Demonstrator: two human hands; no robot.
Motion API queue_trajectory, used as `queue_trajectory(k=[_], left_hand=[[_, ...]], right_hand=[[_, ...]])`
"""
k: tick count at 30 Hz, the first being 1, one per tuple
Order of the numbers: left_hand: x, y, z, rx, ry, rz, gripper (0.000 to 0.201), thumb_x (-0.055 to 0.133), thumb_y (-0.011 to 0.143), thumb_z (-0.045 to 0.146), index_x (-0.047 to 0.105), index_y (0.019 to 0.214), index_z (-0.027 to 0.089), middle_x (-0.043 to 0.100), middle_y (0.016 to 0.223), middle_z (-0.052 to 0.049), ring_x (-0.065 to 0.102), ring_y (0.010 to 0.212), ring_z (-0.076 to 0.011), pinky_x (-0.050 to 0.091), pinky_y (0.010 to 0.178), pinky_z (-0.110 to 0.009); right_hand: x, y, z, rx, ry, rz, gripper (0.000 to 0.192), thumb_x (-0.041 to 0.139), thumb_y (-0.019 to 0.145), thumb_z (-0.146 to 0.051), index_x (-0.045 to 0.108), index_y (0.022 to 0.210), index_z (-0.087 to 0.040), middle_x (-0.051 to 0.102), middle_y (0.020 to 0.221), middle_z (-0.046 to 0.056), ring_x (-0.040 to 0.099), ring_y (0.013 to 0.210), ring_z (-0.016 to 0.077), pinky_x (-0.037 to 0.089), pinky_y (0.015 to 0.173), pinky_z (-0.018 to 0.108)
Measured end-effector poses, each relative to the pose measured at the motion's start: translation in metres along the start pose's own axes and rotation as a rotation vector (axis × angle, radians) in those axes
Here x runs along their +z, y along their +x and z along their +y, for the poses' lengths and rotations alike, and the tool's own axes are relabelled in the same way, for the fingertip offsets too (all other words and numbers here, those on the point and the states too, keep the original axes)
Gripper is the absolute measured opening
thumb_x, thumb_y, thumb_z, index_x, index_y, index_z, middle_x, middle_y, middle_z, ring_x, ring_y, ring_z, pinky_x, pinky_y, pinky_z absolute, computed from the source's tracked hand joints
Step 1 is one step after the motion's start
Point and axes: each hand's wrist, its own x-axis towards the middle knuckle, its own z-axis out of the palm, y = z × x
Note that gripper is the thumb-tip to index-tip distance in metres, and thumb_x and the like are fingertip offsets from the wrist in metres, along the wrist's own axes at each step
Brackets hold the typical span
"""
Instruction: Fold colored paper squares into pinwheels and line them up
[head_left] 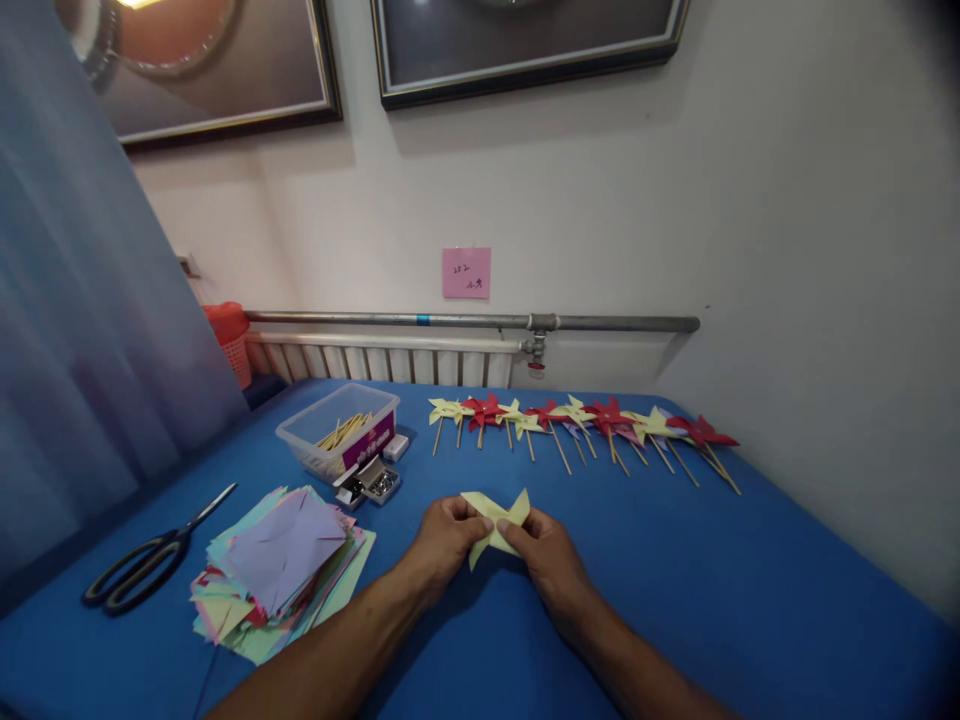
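Observation:
My left hand [442,540] and my right hand [546,558] both pinch a pale yellow paper piece [496,522] with pointed flaps, just above the blue table [675,580]. The left fingers grip its left side, the right fingers its right side. A row of finished yellow and red paper pinwheels on sticks [585,425] lies along the table's far edge beyond my hands.
A stack of coloured paper squares [281,565] lies at left, black scissors [146,560] further left. A clear plastic box of wooden sticks [339,425] and a small open box of pins [373,482] sit behind the stack. A wall and radiator bound the far side.

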Motion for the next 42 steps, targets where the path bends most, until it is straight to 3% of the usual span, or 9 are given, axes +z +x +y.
queue_trajectory(k=[8,12,15,17,19,21,24,30,42], left_hand=[[0.004,-0.001,-0.003,0.051,-0.002,-0.012,0.030,0.081,0.051,0.033,0.058,0.058,0.016,0.055,0.049,0.003,0.042,0.044,-0.0078,0.028,0.047,-0.022],[-0.006,0.005,0.000,0.086,0.164,-0.039,0.029,0.076,0.062,0.039,0.059,0.063,0.016,0.055,0.053,0.002,0.044,0.047,-0.0097,0.031,0.049,-0.023],[-0.033,0.013,0.018,0.252,0.637,0.051,0.021,0.060,0.082,0.035,0.067,0.078,0.015,0.065,0.068,-0.003,0.057,0.063,-0.0151,0.040,0.059,-0.024],[-0.056,0.019,0.033,0.358,1.143,0.248,0.021,0.053,0.088,0.025,0.072,0.087,0.015,0.071,0.090,-0.010,0.064,0.086,-0.0215,0.045,0.074,-0.029],[-0.078,0.025,0.045,0.248,1.514,0.393,0.029,0.046,0.091,0.022,0.073,0.094,0.014,0.072,0.100,-0.017,0.066,0.096,-0.0279,0.047,0.081,-0.035],[-0.094,0.029,0.051,0.103,1.679,0.403,0.034,0.042,0.091,0.019,0.074,0.100,0.013,0.071,0.107,-0.020,0.068,0.099,-0.0315,0.049,0.082,-0.038],[-0.104,0.032,0.053,0.011,1.713,0.352,0.035,0.043,0.088,0.017,0.075,0.102,0.015,0.072,0.110,-0.019,0.069,0.099,-0.0323,0.051,0.080,-0.038],[-0.105,0.030,0.051,0.031,1.731,0.333,0.033,0.045,0.087,0.016,0.076,0.097,0.016,0.074,0.105,-0.018,0.070,0.098,-0.0310,0.051,0.079,-0.036],[-0.100,0.030,0.049,0.140,1.712,0.492,0.037,0.034,0.093,0.014,0.063,0.116,0.008,0.070,0.107,-0.022,0.069,0.099,-0.0306,0.050,0.079,-0.037]], right_hand=[[-0.001,0.000,0.001,-0.007,-0.016,-0.010,0.044,0.076,0.071,-0.052,0.073,0.095,-0.016,0.077,0.089,0.008,0.069,0.081,0.0267,0.053,0.072,0.036],[-0.001,0.000,0.002,-0.015,-0.003,0.035,0.043,0.078,0.069,-0.053,0.072,0.088,-0.016,0.076,0.079,0.005,0.067,0.072,0.0234,0.052,0.066,0.032],[-0.001,0.000,0.001,0.012,0.053,0.038,0.045,0.081,0.066,-0.053,0.073,0.088,-0.015,0.076,0.079,0.006,0.068,0.073,0.0239,0.052,0.068,0.032],[-0.001,0.001,-0.001,0.028,0.101,0.061,0.045,0.084,0.062,-0.052,0.073,0.087,-0.015,0.077,0.080,0.006,0.069,0.075,0.0243,0.053,0.071,0.033],[0.000,0.001,-0.005,0.053,0.157,0.089,0.044,0.086,0.059,-0.049,0.073,0.084,-0.015,0.077,0.080,0.006,0.070,0.076,0.0247,0.055,0.073,0.034],[0.001,0.000,-0.009,0.079,0.203,0.105,0.042,0.087,0.058,-0.047,0.073,0.084,-0.016,0.077,0.078,0.005,0.072,0.076,0.0255,0.057,0.073,0.035],[0.001,-0.001,-0.011,0.097,0.223,0.093,0.040,0.088,0.058,-0.044,0.074,0.084,-0.016,0.077,0.077,0.005,0.073,0.078,0.0272,0.058,0.073,0.037],[0.001,-0.002,-0.010,0.095,0.205,0.078,0.042,0.087,0.058,-0.044,0.074,0.085,-0.015,0.077,0.078,0.005,0.072,0.078,0.0258,0.057,0.078,0.037],[-0.004,0.006,0.003,0.076,0.140,0.074,0.044,0.086,0.057,-0.050,0.072,0.081,-0.016,0.076,0.072,0.005,0.072,0.072,0.0262,0.056,0.070,0.036]])
